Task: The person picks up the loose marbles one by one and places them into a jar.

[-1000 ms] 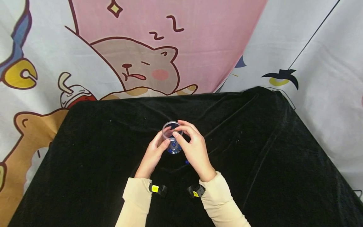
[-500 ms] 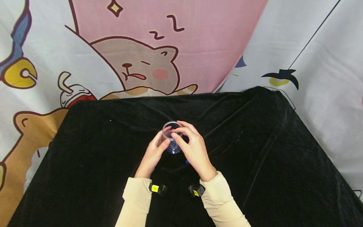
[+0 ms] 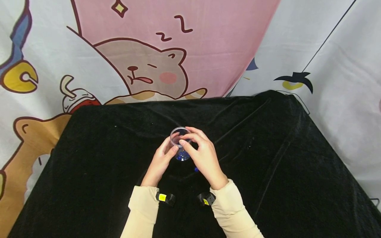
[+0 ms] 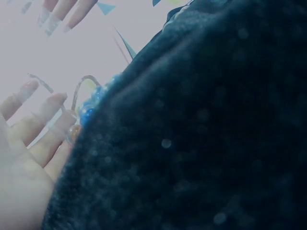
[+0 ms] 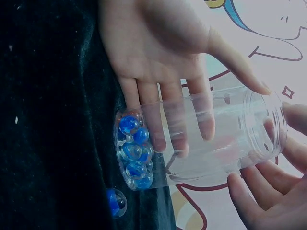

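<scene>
A clear plastic jar (image 3: 178, 145) stands open-mouthed in the middle of the head view. Several blue and clear marbles (image 5: 135, 155) lie at its bottom, with an amber one (image 4: 75, 131) among them in the left wrist view. My left hand (image 3: 160, 158) holds the jar from the left, thumb in front and fingers behind. At the mouth, my right hand (image 3: 205, 155) has its thumb and index finger over the rim; I see nothing between these fingertips. One blue marble (image 3: 196, 169) lies outside on the cloth, beside the right hand.
Black velvet cloth (image 3: 113, 175) covers the table. A printed curtain (image 3: 226, 43) with cartoon animals hangs behind it. Dark wrist straps (image 3: 166, 198) with yellow labels sit at both cuffs.
A small dark marble seen at my right fingertips a second ago is gone from there. The marbles at the jar's bottom look shifted. Both hands have hardly moved.
</scene>
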Action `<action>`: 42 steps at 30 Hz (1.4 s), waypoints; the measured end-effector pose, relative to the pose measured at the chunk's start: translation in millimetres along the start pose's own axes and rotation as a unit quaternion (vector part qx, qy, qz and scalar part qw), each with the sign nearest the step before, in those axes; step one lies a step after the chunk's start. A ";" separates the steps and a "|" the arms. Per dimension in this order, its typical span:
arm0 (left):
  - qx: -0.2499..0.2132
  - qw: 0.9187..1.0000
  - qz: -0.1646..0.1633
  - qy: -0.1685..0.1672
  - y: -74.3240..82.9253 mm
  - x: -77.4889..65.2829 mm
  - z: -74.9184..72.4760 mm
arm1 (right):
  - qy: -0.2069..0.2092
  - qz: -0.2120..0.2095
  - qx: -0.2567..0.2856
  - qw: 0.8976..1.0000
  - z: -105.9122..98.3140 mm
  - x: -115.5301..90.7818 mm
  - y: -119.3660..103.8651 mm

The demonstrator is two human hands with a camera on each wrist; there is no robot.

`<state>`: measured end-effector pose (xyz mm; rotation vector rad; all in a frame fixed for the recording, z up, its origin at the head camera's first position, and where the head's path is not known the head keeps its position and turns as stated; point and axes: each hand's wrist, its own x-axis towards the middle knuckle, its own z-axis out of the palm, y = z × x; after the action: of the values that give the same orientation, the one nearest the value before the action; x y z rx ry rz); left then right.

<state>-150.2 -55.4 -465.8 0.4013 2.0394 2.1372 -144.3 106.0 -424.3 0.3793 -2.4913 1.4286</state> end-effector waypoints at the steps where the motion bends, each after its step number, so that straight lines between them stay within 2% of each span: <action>1: 0.000 1.000 -0.001 0.000 0.3 0.1 0.0 | 0.000 0.001 0.001 1.000 -0.4 -0.1 -0.2; 8: 0.000 1.000 -0.012 0.001 1.1 0.7 0.0 | -0.007 0.004 0.012 1.000 -1.2 0.1 0.5; 18: -0.006 1.000 0.011 -0.002 0.9 2.0 0.8 | 0.013 -0.003 0.037 0.999 -4.9 2.1 5.3; 31: -0.013 0.999 0.032 -0.007 -1.6 2.2 0.6 | 0.015 -0.002 -0.005 1.000 -21.7 4.3 13.3; 37: -0.008 0.999 0.031 -0.010 -0.7 1.3 1.1 | -0.010 0.002 -0.024 1.000 -29.4 4.1 17.7; 42: -0.012 0.999 0.031 -0.010 -5.5 2.0 0.1 | -0.062 0.022 -0.048 0.997 -34.9 2.3 24.5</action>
<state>-152.5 -54.4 -471.1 0.4861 2.0143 2.1810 -151.9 148.0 -426.1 0.4079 -2.6704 1.3339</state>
